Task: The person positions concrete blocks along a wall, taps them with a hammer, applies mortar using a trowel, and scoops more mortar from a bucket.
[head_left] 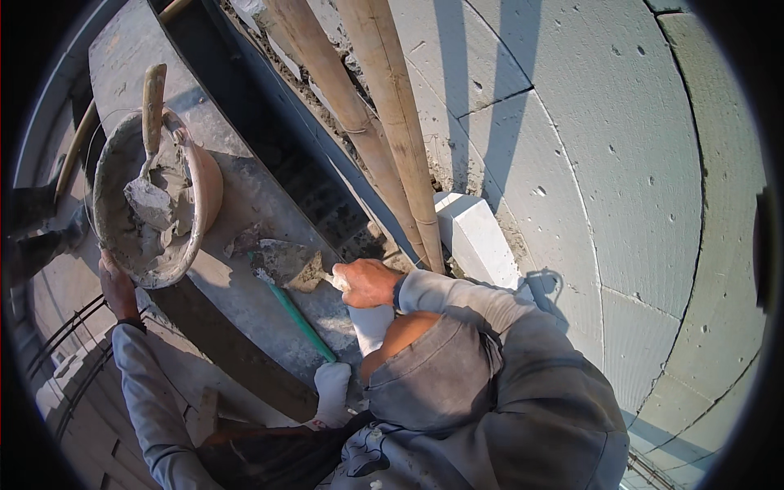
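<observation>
Trowel [286, 261], one: your right hand [369, 282] was closed around its handle, long axis roughly crosswise, blade pointing left. Mortar bucket [211, 188], one: lay left of and beyond the blade, nearer your left hand [118, 287], which touched its near rim; whether those fingers gripped, I cannot tell.

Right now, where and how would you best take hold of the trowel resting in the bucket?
Probably by its wooden handle, from above, on the far side of the bucket: the handle is slim and sticks up clear of the mortar, while the blade rests down in it.
</observation>
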The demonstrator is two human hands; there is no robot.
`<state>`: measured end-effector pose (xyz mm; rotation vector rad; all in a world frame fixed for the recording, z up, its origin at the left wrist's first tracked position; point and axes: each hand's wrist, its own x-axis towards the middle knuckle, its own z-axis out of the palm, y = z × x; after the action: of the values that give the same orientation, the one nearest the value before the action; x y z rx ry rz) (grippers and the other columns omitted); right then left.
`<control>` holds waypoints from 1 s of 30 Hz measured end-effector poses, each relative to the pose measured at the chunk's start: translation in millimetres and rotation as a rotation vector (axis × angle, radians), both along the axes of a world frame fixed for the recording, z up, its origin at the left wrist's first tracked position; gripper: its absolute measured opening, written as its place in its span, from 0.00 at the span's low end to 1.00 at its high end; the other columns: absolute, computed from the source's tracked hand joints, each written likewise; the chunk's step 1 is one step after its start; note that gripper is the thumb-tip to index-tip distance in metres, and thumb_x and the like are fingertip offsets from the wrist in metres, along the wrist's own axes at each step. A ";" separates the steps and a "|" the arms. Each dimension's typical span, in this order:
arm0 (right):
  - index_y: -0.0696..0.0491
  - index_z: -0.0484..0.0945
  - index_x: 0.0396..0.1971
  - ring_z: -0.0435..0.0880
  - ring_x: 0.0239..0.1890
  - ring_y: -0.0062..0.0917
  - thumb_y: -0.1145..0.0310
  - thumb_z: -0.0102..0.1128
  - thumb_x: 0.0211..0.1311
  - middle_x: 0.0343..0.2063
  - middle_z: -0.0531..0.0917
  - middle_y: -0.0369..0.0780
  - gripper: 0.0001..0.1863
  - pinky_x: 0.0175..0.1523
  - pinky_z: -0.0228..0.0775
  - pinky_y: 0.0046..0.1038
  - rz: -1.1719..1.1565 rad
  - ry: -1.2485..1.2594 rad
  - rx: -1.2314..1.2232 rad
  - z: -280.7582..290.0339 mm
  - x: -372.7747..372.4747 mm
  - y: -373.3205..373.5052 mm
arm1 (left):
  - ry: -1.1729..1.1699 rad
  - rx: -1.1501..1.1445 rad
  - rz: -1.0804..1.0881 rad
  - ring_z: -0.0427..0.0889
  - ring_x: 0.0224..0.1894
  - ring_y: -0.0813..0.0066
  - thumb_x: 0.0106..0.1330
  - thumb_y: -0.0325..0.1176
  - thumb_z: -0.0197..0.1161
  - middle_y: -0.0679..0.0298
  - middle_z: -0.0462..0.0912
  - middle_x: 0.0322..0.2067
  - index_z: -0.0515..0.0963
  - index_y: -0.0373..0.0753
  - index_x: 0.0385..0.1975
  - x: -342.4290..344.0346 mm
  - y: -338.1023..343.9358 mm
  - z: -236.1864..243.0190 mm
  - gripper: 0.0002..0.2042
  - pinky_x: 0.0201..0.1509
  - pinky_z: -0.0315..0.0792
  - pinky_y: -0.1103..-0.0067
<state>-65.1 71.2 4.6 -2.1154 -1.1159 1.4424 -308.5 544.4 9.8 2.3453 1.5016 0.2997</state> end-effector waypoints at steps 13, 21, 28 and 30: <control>0.57 0.75 0.36 0.82 0.39 0.49 0.75 0.55 0.44 0.30 0.83 0.53 0.14 0.47 0.72 0.44 -0.174 -0.006 0.180 -12.7 -3.4 18.6 | -0.007 0.063 -0.030 0.80 0.39 0.57 0.75 0.52 0.37 0.51 0.81 0.37 0.74 0.32 0.48 -6.6 5.8 5.7 0.27 0.44 0.71 0.68; 0.58 0.76 0.34 0.82 0.39 0.49 0.75 0.54 0.45 0.30 0.83 0.54 0.13 0.47 0.73 0.45 -0.209 -0.002 0.164 11.2 21.5 -9.2 | -0.066 -0.649 0.174 0.75 0.17 0.77 0.68 0.63 0.44 0.65 0.74 0.22 0.72 0.42 0.49 3.6 8.7 45.8 0.28 0.16 0.63 0.82; 0.58 0.74 0.35 0.82 0.39 0.50 0.72 0.55 0.47 0.30 0.82 0.53 0.13 0.46 0.72 0.46 -0.080 -0.064 0.240 13.0 36.8 22.2 | 0.102 -0.657 0.084 0.78 0.23 0.74 0.68 0.63 0.45 0.63 0.79 0.25 0.76 0.39 0.43 -30.7 51.4 68.3 0.29 0.20 0.66 0.80; 0.58 0.72 0.36 0.80 0.40 0.51 0.69 0.57 0.48 0.31 0.82 0.53 0.14 0.45 0.71 0.46 -0.120 -0.115 0.217 36.5 53.8 2.8 | -0.014 -0.566 -0.062 0.77 0.24 0.77 0.70 0.58 0.46 0.66 0.79 0.23 0.79 0.36 0.35 15.7 10.5 58.1 0.27 0.25 0.68 0.81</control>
<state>-11.2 74.0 41.1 -2.0927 -1.1113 1.1052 -292.8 554.9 67.9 1.9229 1.2906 -0.1155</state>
